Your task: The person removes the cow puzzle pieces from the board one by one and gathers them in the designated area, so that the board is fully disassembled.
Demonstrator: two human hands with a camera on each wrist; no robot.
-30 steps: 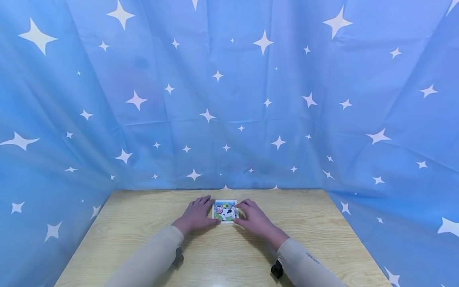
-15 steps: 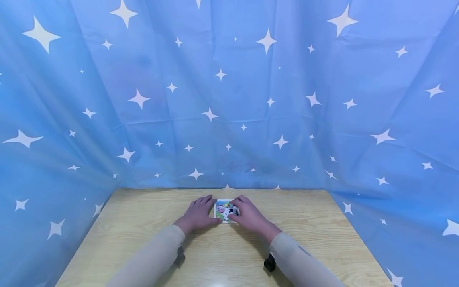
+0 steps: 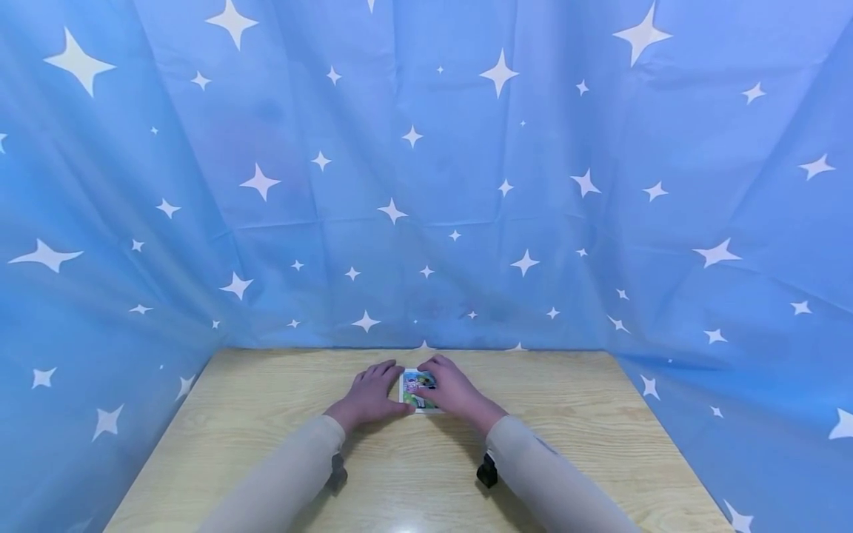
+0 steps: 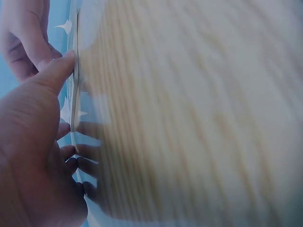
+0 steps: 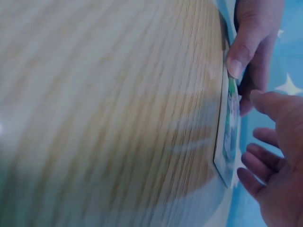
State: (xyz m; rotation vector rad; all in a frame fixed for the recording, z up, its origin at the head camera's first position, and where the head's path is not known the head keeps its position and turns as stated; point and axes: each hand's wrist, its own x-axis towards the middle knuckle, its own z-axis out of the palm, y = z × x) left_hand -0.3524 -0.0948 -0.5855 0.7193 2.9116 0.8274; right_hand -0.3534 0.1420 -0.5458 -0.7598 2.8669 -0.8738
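The board (image 3: pixel 415 380) lies flat at lower centre of the frame, no long axis clear. The left hand (image 3: pixel 369 396), nearer, spread, presses its thumb on the board's left side; the right hand (image 3: pixel 458 389), fingers loosely bent, hovers over the right half. The table (image 3: pixel 413 466) spans below.

Blue curtain (image 3: pixel 460 163) with white stars behind a wood-grain table (image 3: pixel 566 403).

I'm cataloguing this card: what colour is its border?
Its border is white; the head view shows it best.
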